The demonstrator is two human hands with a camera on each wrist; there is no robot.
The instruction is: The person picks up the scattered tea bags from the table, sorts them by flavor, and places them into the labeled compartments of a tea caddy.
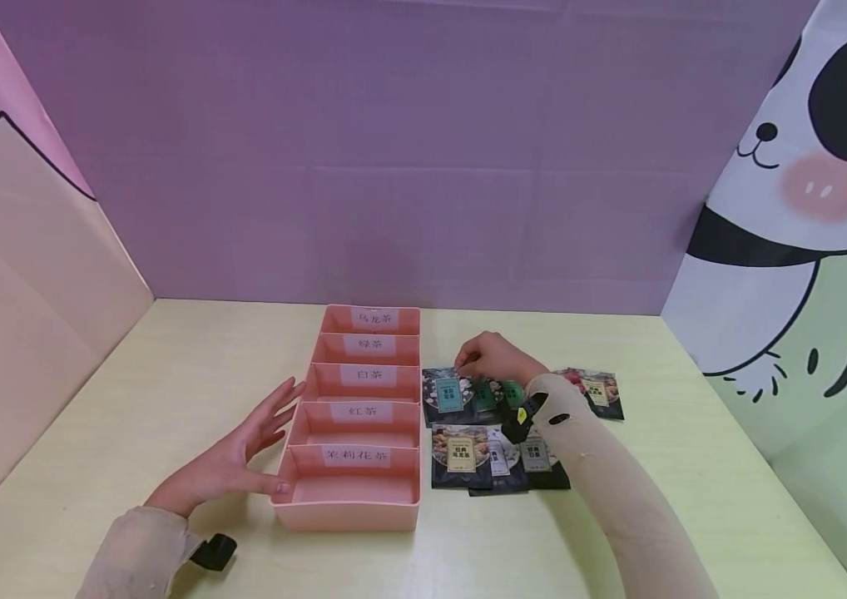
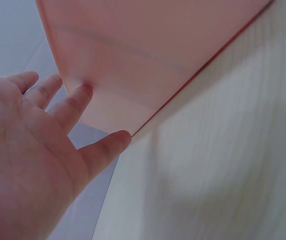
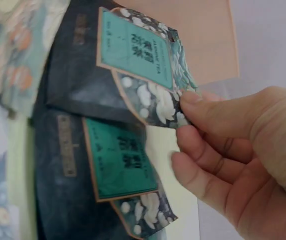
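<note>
A pink divided box (image 1: 344, 517) with several labelled compartments stands in the middle of the table. At its left side is my left hand (image 1: 232, 460), fingers spread and fairly straight; in the left wrist view fingertips touch the box's side wall (image 2: 133, 55). To the right of the box, my right hand (image 1: 500, 359) pinches the corner of a dark jasmine tea sachet (image 3: 133, 47) with a teal label. Thumb and forefinger meet at its flowered edge in the right wrist view. A second green-labelled sachet (image 3: 118, 155) lies just beside it.
In front of the pinched sachet lies a row of overlapping tea sachets (image 1: 461, 456) with cream, white and grey labels. Another sachet (image 1: 601, 393) shows beyond the right forearm. A purple backdrop (image 1: 408, 166) rises behind the table (image 1: 229, 366), with printed panels at both sides.
</note>
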